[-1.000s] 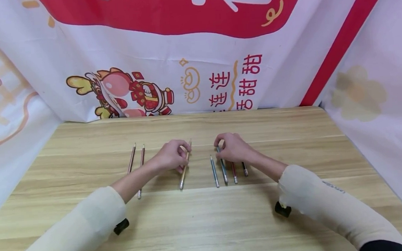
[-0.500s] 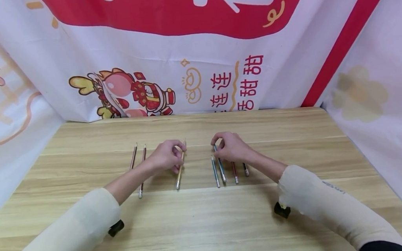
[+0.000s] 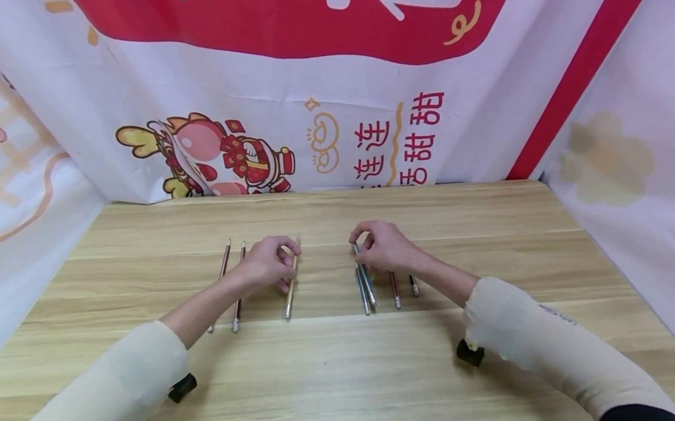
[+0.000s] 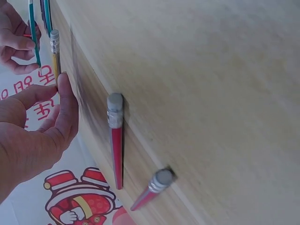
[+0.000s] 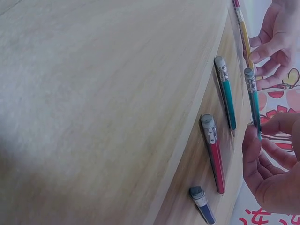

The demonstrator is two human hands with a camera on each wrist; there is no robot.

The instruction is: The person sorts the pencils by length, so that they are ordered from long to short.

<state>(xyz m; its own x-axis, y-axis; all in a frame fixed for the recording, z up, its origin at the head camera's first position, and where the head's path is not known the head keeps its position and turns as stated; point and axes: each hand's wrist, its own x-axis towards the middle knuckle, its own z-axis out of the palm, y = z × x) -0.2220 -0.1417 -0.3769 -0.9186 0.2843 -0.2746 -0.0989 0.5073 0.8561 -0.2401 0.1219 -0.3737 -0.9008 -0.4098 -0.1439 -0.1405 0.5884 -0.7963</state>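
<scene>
In the head view my left hand (image 3: 266, 264) pinches a yellow pencil (image 3: 290, 295) between thumb and fingertips, its eraser end toward me. To its left lie two dark red pencils (image 3: 237, 311), partly hidden by the forearm. My right hand (image 3: 386, 246) pinches a teal pencil (image 3: 368, 283). Just left of that one, a second teal pencil (image 3: 362, 294) lies on the table. A red pencil (image 3: 395, 292) and a black pencil (image 3: 414, 286) show below the right hand and wrist. In the right wrist view, the pinched teal pencil (image 5: 253, 101) appears raised off the wood.
The pencils are on a wood-grain table (image 3: 339, 382). A printed white and red cloth (image 3: 231, 73) hangs along its back edge, with more cloth at both sides. Small black devices (image 3: 182, 388) sit under each sleeve cuff.
My left hand has moved left with the yellow pencil, toward the dark red pair. My right hand has shifted slightly left, bringing its teal pencil close against the other teal one.
</scene>
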